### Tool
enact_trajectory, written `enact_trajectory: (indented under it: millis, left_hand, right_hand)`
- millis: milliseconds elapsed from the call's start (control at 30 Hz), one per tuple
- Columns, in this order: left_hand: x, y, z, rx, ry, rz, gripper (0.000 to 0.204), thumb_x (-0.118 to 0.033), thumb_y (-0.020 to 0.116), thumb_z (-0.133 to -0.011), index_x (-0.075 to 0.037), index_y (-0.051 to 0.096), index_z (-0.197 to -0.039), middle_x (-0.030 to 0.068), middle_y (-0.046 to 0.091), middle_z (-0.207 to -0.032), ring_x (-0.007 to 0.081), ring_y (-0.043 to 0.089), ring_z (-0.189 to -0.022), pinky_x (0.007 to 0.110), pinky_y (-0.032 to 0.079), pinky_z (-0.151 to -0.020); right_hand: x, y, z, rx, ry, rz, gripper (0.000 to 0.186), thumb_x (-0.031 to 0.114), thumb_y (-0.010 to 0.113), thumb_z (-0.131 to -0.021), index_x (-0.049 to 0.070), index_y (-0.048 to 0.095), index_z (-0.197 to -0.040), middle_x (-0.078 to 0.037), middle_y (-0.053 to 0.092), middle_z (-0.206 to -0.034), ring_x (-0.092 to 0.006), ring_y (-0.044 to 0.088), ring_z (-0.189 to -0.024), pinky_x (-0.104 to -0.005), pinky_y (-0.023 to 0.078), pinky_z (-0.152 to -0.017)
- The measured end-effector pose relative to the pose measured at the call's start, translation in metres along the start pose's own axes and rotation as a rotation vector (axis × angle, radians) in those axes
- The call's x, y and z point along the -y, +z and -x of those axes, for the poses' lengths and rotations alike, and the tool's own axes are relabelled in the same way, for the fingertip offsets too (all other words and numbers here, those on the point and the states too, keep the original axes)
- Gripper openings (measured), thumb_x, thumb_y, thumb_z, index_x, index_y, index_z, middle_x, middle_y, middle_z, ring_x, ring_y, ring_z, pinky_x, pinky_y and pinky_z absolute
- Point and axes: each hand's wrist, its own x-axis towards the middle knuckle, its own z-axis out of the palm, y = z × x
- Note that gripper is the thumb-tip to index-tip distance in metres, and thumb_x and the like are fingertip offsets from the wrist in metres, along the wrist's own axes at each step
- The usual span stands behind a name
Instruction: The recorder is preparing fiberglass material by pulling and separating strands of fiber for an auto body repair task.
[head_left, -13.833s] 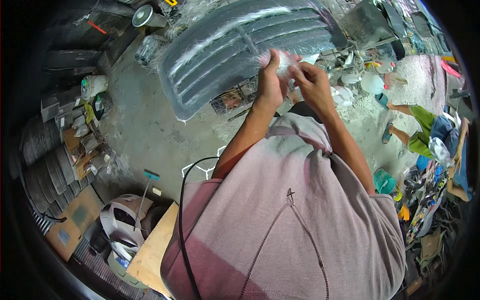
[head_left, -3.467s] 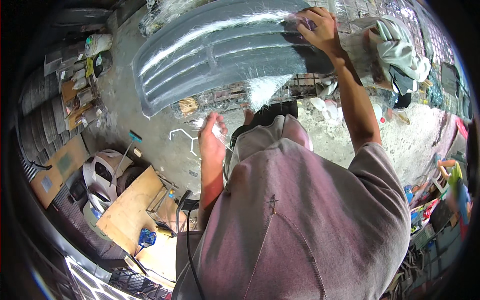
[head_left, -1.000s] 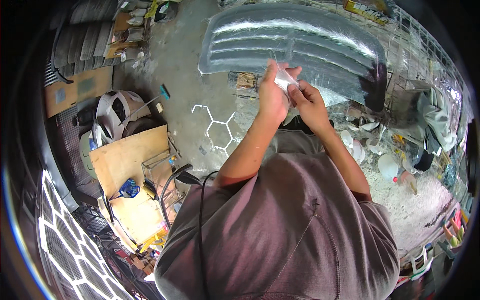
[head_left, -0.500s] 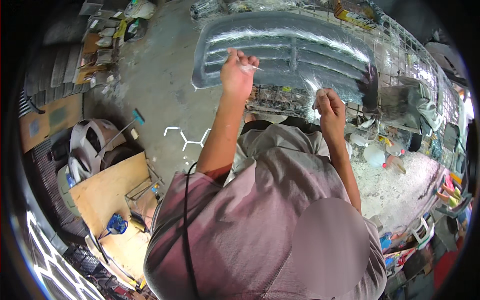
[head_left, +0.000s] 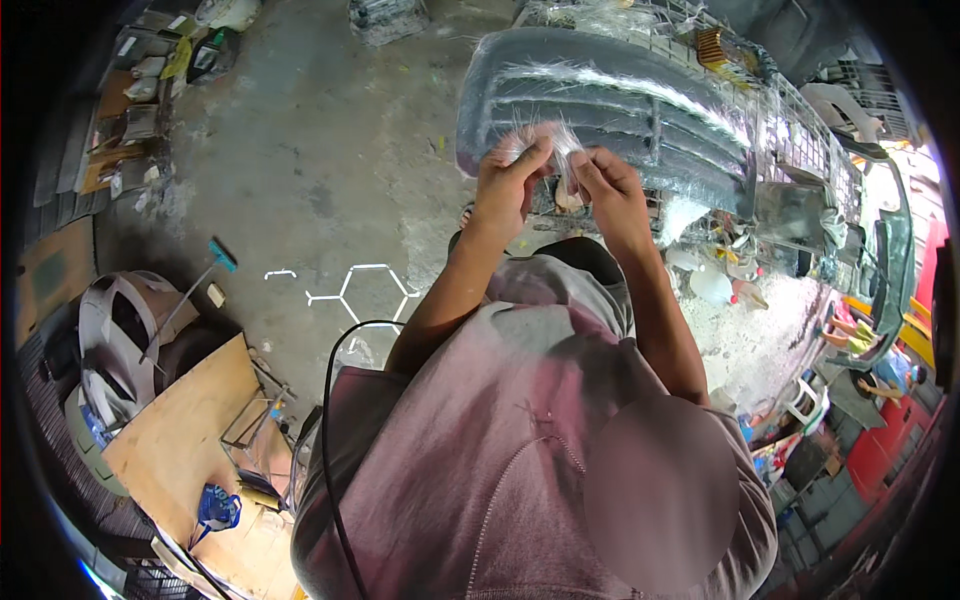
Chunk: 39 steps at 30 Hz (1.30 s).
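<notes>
In front of my chest, my left hand [head_left: 513, 183] and my right hand [head_left: 615, 196] are close together. A thin tuft of white, hair-like fibre strands [head_left: 564, 148] is stretched between them, looking like glass fibre. Both hands pinch it between thumb and fingers, and loose ends stick out above my left fingers. Just beyond the hands lies a grey, curved, slatted panel [head_left: 500, 65], like a vehicle grille. A line of the same white fibre [head_left: 625, 80] lies along its upper slat. My hands hide part of the panel's near left edge.
A wire-mesh frame [head_left: 800, 120] stands around the panel's right side, with a yellow box [head_left: 725, 55] on it. Plastic bottles [head_left: 712, 287] lie on the floor at right. At left are a plywood sheet [head_left: 185, 410], a blue-headed broom [head_left: 222, 255] and car body parts [head_left: 125, 335].
My hands have come together from apart, and the tuft that was in my right hand is now between both. The whole view has shifted, so the panel appears further right.
</notes>
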Motion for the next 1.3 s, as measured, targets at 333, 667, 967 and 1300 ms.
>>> enact_trajectory:
  millis: [333, 667, 967, 1300]
  left_hand:
    - [-0.015, -0.027, 0.018, -0.123, 0.058, -0.188, 0.019, 0.003, 0.056, -0.087, 0.0, 0.067, -0.102, 0.0029, 0.066, -0.083, 0.0087, 0.057, -0.07, 0.022, 0.045, -0.066]
    - [-0.007, -0.137, 0.038, -0.35, -0.003, -0.171, 0.015, -0.012, 0.063, -0.091, -0.001, 0.067, -0.1, 0.0035, 0.065, -0.081, 0.0115, 0.058, -0.072, 0.026, 0.047, -0.067]
    - [-0.039, -0.169, 0.037, -0.453, 0.077, 0.068, 0.014, -0.011, 0.066, -0.09, -0.001, 0.065, -0.1, 0.0055, 0.064, -0.098, 0.0137, 0.058, -0.084, 0.028, 0.047, -0.073]
    - [-0.024, -0.173, 0.049, -0.5, 0.068, -0.025, 0.016, -0.014, 0.064, -0.091, -0.001, 0.064, -0.1, 0.0055, 0.063, -0.095, 0.0139, 0.058, -0.084, 0.028, 0.046, -0.073]
  right_hand:
    - [0.016, 0.07, -0.024, -0.131, 0.062, -0.294, 0.022, 0.023, 0.055, -0.099, 0.004, 0.062, -0.091, 0.003, 0.057, -0.077, -0.0041, 0.047, -0.068, -0.0195, 0.036, -0.06]
    - [0.008, 0.041, -0.062, -0.297, -0.122, -0.154, 0.018, 0.025, 0.058, -0.097, 0.008, 0.064, -0.098, 0.003, 0.06, -0.085, -0.0061, 0.05, -0.076, -0.0233, 0.039, -0.069]
    - [-0.041, 0.005, -0.1, -0.131, -0.557, 0.628, 0.013, 0.015, 0.067, -0.088, 0.003, 0.067, -0.093, -0.009, 0.059, -0.078, -0.0195, 0.054, -0.07, -0.0304, 0.044, -0.061]
    - [-0.043, 0.008, -0.136, 0.054, -0.591, 1.151, 0.016, 0.026, 0.061, -0.089, 0.017, 0.069, -0.099, -0.006, 0.061, -0.094, -0.0271, 0.056, -0.097, -0.0434, 0.04, -0.084]
